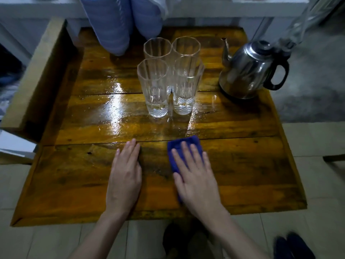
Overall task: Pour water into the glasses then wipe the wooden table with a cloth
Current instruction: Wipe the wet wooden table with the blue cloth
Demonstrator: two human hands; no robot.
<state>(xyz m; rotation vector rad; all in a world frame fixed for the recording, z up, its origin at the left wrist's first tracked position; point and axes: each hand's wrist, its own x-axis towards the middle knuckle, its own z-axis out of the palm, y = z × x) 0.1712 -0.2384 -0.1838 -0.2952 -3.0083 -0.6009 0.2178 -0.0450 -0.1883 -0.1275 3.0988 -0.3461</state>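
Straight fingers (184,152) of the right hand (194,176) lie spread and flat on a blue cloth (188,142), pressing it to the wooden counter (242,165) without curling round it. The folded cloth's long axis runs away from the person toward the glasses (155,86); its far end shows beyond the fingers and its near edge peeks out beside the heel of the palm. Just to its left, the left hand (125,174) rests palm down on bare wood, its fingers (130,148) straight, close together and holding nothing, pointing the same way. Both bare forearms reach in over the counter's near edge from the bottom of the frame. Beyond the hands a wet sheen (115,109) glints across the planks. The four tall, cut-patterned glasses stand upright in a tight two-by-two cluster at mid-counter; how much water each holds cannot be told. Apart to their right, near the far right corner, a steel kettle (248,71) stands upright, its thin spout pointing up and to the far left, its black handle out to the right. Blue striped fabric (112,25) hangs at the far edge. Pale floor tiles (317,184) surround the counter, with dark shoes (293,247) at lower right
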